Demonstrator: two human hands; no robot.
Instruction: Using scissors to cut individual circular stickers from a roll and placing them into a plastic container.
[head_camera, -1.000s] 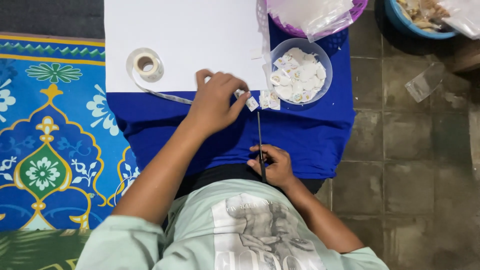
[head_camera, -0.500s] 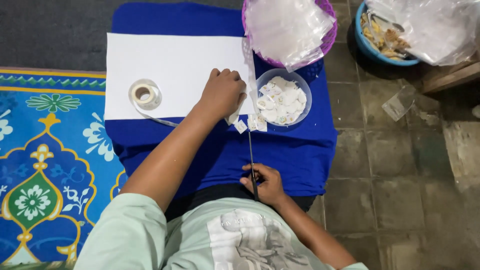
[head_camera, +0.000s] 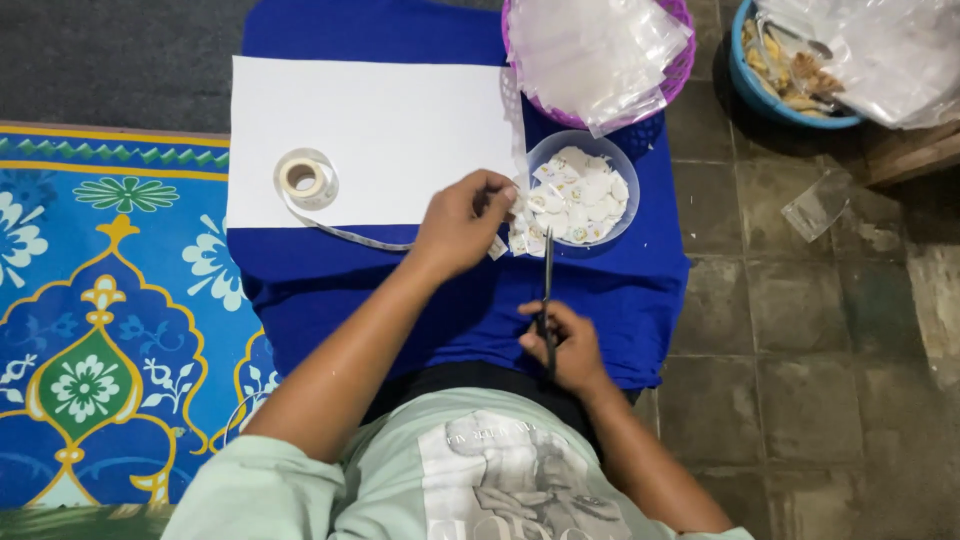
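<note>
Your left hand (head_camera: 462, 222) is pinched shut on the end of the thin white sticker strip (head_camera: 350, 233), right at the near edge of the large white paper sheet (head_camera: 370, 135), with a few small cut white stickers (head_camera: 520, 243) lying loose on the cloth just at its 3 o'clock. Your right hand (head_camera: 565, 345) is clenched around the handles of the slim black scissors (head_camera: 547, 300), whose blades point toward 12 o'clock and end just beside those loose pieces. Judging by the clear plastic bowl (head_camera: 583, 190) at 1 o'clock from your left hand, already well filled with cut stickers, a good share of the cutting looks done; the white tape roll (head_camera: 304, 179) at 9 o'clock still carries plenty of strip, so I'd judge much remains. The blue cloth-covered bench (head_camera: 400, 290) gives you open room between your two hands and toward 7 o'clock, while the bowl sits near the bench's right edge, so pieces dropped past it would land on the grey tiled floor (head_camera: 800, 350). At 12 o'clock the purple plastic basket of clear plastic bags (head_camera: 595, 50) overhangs the bowl's far side and crowds that corner. The blue patterned mat (head_camera: 100, 330) lies at 9 o'clock, and a blue plastic tub (head_camera: 790, 65) stands well apart at 2 o'clock.
</note>
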